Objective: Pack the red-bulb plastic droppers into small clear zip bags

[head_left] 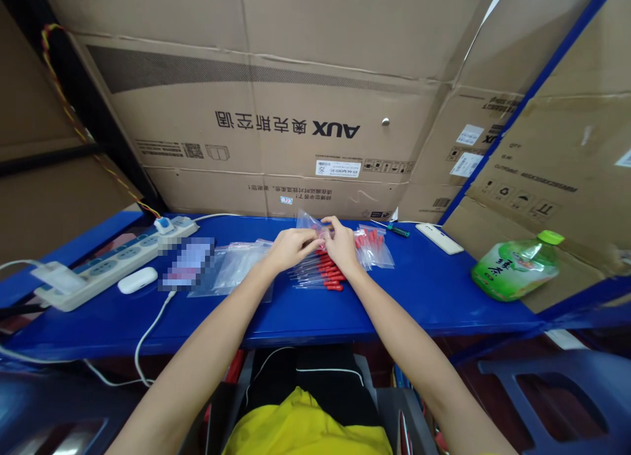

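Two hands [292,248] [342,244], one pinched bag [309,221], one green bottle [515,268], one power strip [113,264].

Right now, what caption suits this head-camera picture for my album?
Left hand and right hand pinch a clear bag over red-capped tubes on a blue table.

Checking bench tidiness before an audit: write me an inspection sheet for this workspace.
Surface: blue bench, crowded at the middle and left.
Job's things: clear bag pinched by both hands; red-capped tubes in a row beneath them; filled bag to the right; empty bags to the left.
Clutter: power strip, white case, screwdriver, flat white device, green bottle lying on its side.
Grippers: left hand and right hand both closed on the clear bag.
Cables: white cable drooping over the front edge; red-yellow twisted wire at upper left.
Surroundings: cardboard boxes behind the bench.
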